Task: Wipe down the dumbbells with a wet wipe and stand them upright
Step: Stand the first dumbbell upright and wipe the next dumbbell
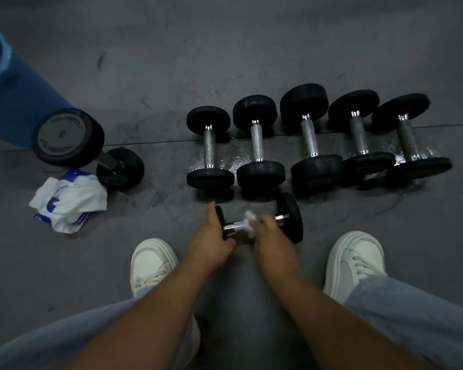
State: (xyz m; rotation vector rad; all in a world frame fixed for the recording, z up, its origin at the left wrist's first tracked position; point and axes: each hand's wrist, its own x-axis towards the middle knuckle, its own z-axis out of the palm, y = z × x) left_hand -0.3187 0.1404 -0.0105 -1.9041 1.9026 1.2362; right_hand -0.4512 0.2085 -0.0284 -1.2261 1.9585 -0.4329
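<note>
A small black dumbbell point(292, 217) lies sideways on the dark floor just in front of me. My left hand point(211, 236) grips its left weight plate. My right hand point(267, 228) holds a white wet wipe point(249, 218) wrapped round the chrome handle. Beyond it, several black dumbbells point(309, 137) lie side by side in a row, handles pointing away from me. Another dumbbell point(70, 137) stands tilted at the left, one plate facing up.
A white and blue wipe packet point(67, 201) lies crumpled on the floor at the left, beside the tilted dumbbell. A blue rolled object point(8, 84) sits at the far left. My two white shoes point(150, 263) flank my hands. Wet patches shine under the row.
</note>
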